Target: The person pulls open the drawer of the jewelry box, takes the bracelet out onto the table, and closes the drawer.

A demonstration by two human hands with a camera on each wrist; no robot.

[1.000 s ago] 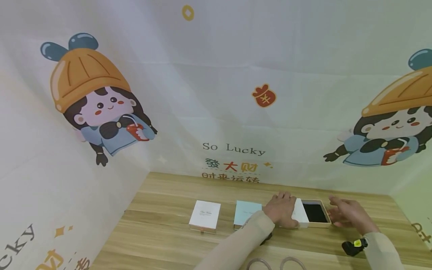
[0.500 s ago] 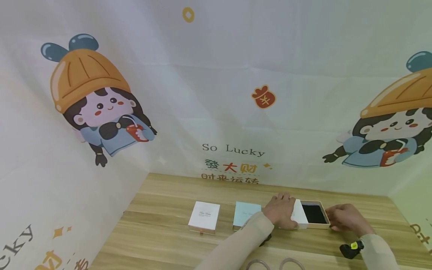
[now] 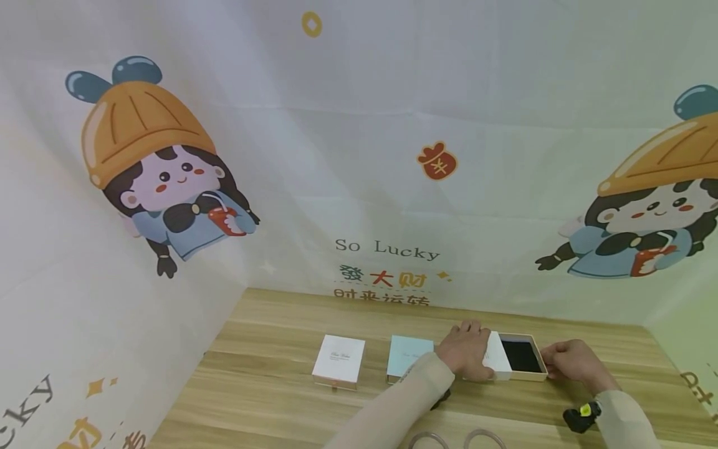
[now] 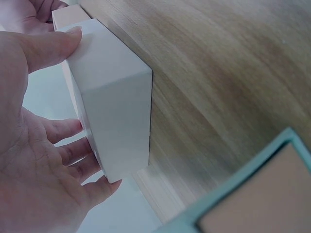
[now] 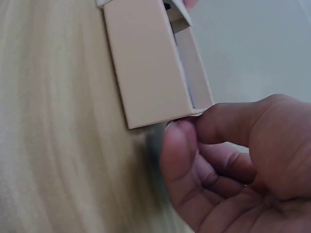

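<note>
A white slide-out box lies on the table, its white sleeve (image 3: 498,357) partly drawn off a tan drawer (image 5: 146,58). Inside the drawer shows a black lining (image 3: 521,356). My left hand (image 3: 464,352) grips the sleeve across its top, thumb (image 4: 53,48) on one side and fingers spread to the opposite side in the left wrist view. My right hand (image 3: 574,363) is at the drawer's right end, thumb and curled forefinger pinching its end edge in the right wrist view. Whether a pull tab lies between them is hidden.
Left of my left hand stands a light blue box (image 3: 408,355), partly covered by my forearm. Farther left is a closed white box (image 3: 339,360) with a small tab at its front. Two round clear rims (image 3: 484,431) show at the bottom edge. A printed cloth (image 3: 505,262) hangs behind the wooden table.
My right hand has come in from beside the drawer to its end edge, and its fingers have closed there. The left hand stays on the sleeve. The drawer has hardly moved.
</note>
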